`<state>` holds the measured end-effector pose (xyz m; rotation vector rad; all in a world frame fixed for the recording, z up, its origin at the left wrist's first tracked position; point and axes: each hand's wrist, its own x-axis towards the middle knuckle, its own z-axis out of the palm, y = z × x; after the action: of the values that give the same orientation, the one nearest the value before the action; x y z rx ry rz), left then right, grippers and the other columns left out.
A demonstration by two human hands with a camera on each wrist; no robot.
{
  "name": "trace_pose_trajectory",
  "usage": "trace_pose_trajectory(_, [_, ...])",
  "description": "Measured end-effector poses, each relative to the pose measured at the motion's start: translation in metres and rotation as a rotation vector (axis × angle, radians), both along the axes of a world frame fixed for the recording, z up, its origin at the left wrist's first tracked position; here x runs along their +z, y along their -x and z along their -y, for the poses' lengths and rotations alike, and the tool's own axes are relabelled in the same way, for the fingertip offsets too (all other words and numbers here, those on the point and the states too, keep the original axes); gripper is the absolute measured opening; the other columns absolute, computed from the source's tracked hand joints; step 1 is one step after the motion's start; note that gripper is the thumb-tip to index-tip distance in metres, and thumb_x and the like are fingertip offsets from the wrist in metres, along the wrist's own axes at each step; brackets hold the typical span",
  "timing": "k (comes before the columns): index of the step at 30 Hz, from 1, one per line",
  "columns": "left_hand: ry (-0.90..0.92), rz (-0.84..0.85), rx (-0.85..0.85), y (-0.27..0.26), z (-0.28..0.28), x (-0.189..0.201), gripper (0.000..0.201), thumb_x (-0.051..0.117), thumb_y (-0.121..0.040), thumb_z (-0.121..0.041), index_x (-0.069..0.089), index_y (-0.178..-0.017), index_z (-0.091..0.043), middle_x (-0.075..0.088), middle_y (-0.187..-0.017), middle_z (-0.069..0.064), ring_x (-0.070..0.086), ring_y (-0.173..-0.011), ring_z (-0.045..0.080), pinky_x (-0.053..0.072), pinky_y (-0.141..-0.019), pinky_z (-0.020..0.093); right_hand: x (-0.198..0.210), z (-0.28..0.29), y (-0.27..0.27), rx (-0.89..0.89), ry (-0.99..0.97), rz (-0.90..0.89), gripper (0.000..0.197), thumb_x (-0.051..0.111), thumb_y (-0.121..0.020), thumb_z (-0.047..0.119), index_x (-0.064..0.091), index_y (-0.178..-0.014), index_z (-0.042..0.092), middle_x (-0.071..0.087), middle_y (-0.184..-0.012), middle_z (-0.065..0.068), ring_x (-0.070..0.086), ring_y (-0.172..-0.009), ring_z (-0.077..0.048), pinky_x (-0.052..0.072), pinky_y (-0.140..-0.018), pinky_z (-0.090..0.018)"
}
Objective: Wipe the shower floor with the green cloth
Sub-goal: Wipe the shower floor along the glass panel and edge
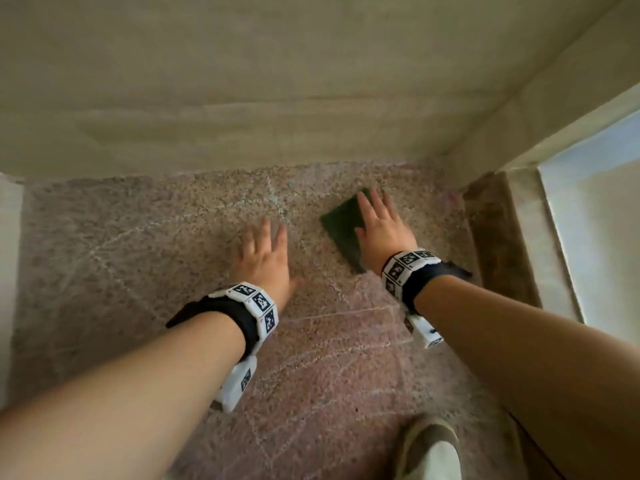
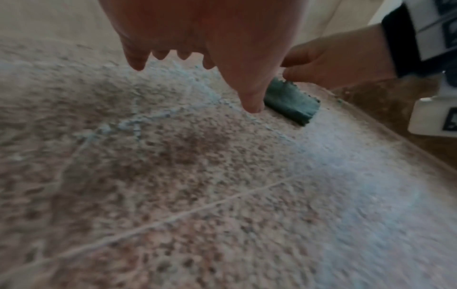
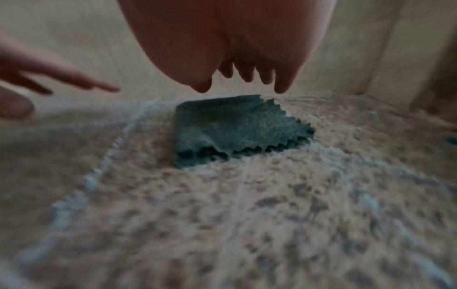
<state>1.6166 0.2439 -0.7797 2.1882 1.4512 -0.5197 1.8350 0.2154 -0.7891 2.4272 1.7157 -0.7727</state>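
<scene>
The green cloth lies folded on the speckled shower floor, toward the back right. My right hand is spread over its right part, fingers straight, palm down. In the right wrist view the cloth shows a zigzag edge, and the right hand has its fingertips at the cloth's far edge. My left hand is open with spread fingers, low over bare floor left of the cloth. In the left wrist view the left hand points its thumb down beside the cloth; whether it touches the floor is unclear.
A beige tiled wall closes the back. A dark brown curb and a glass panel run along the right. My shoe stands on the floor at the bottom. Pale streaks cross the floor.
</scene>
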Motion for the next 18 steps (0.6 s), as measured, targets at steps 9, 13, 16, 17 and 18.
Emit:
trace_pose_trajectory(9, [0.031,-0.052,0.018,0.045,-0.035,-0.030,0.114,0.067,-0.081,-0.062,-0.014,-0.154,-0.030,-0.027,-0.160,0.001,-0.016,-0.149,0.031,0.011,-0.121,0.050,-0.045,-0.008,0.039,-0.009,0.037,0.092,0.069,0.024,-0.102,0.039,-0.010,-0.155,0.013,-0.019,-0.162,-0.007,-0.020,-0.148,-0.027,-0.008,-0.121,-0.041])
trace_pose_trajectory(13, [-0.052,-0.008,0.007,0.050,-0.031,-0.039,0.103,0.069,-0.083,-0.053,0.001,-0.156,-0.029,-0.022,-0.162,-0.002,-0.013,-0.150,0.028,0.016,-0.120,0.048,-0.046,-0.026,0.107,0.208,0.020,0.011,0.074,0.027,-0.100,0.044,-0.014,-0.154,0.013,-0.024,-0.160,-0.007,-0.026,-0.146,-0.028,-0.009,-0.121,-0.044])
trace_pose_trajectory(16, [-0.111,0.022,0.020,0.055,-0.033,-0.042,0.080,0.063,-0.086,-0.053,0.023,-0.151,-0.027,-0.014,-0.164,-0.004,-0.008,-0.151,0.024,0.022,-0.116,0.046,-0.048,-0.047,0.134,0.370,0.030,0.009,0.074,0.024,-0.101,0.048,-0.017,-0.153,0.016,-0.026,-0.159,-0.003,-0.028,-0.145,-0.025,-0.013,-0.119,-0.042])
trace_pose_trajectory(17, [-0.096,0.023,0.016,0.055,-0.033,-0.041,0.085,0.064,-0.084,-0.057,0.021,-0.151,-0.027,-0.013,-0.164,-0.004,-0.008,-0.151,0.023,0.020,-0.117,0.045,-0.049,-0.054,0.130,0.407,0.013,0.038,0.074,0.025,-0.101,0.049,-0.015,-0.154,0.017,-0.023,-0.160,-0.003,-0.024,-0.146,-0.025,-0.011,-0.120,-0.042])
trace_pose_trajectory(18, [-0.074,0.023,0.007,0.055,-0.033,-0.039,0.092,0.065,-0.081,-0.061,0.017,-0.153,-0.027,-0.015,-0.164,-0.003,-0.009,-0.151,0.024,0.018,-0.118,0.045,-0.048,-0.060,0.121,0.420,-0.010,0.063,0.073,0.026,-0.100,0.049,-0.013,-0.154,0.018,-0.019,-0.162,-0.003,-0.020,-0.148,-0.025,-0.007,-0.121,-0.042])
